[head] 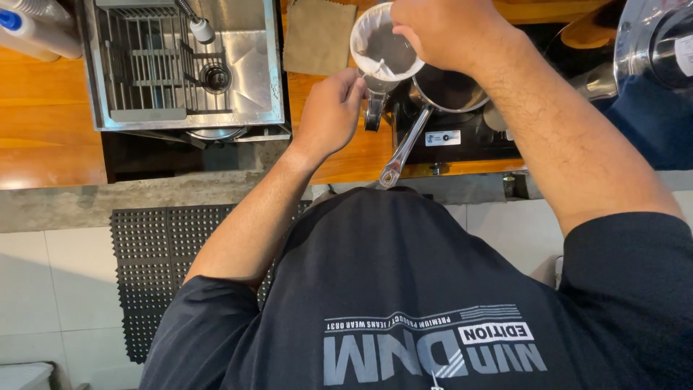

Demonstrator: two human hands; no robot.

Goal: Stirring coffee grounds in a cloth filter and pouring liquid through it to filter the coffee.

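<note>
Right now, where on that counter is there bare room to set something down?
The wooden counter left of the steel sink shows a bare patch below the bottles. It is crowded by the stove: both hands, left hand and right hand, the cloth strainer and saucepan fill it.

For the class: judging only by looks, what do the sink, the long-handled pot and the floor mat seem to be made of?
Sink: probably stainless steel, brushed grey with dull reflections. Long-handled pot: polished metal, handle shining brightly. Floor mat: likely rubber, matte black with a grid of holes.

left hand (330,115): fingers curled, gripping | right hand (433,32): fingers pinching, raised
</note>
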